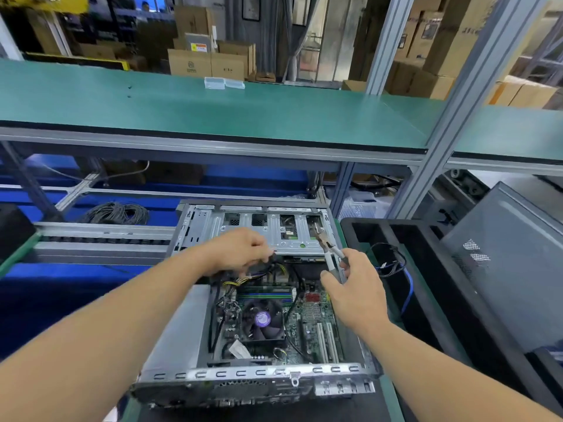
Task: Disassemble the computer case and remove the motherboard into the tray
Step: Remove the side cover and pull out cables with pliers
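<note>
An open metal computer case (170, 333) lies flat in front of me. Inside it sits the green motherboard (310, 318) with a black CPU fan (263, 319) and memory sticks. My left hand (240, 251) reaches into the case's far side and grips a bundle of black cables (274, 264) near the drive cage (274, 229). My right hand (356, 287) holds pliers (330, 251) by their grey handles, jaws pointing at the cage's right end. A black tray (457, 287) stands to the right of the case.
A grey case side panel (511, 269) leans in the tray at the right. Loose black and blue cables (396, 266) hang over the tray's left wall. A conveyor rail (100, 236) runs to the left. A green shelf (213, 111) spans overhead on aluminium posts.
</note>
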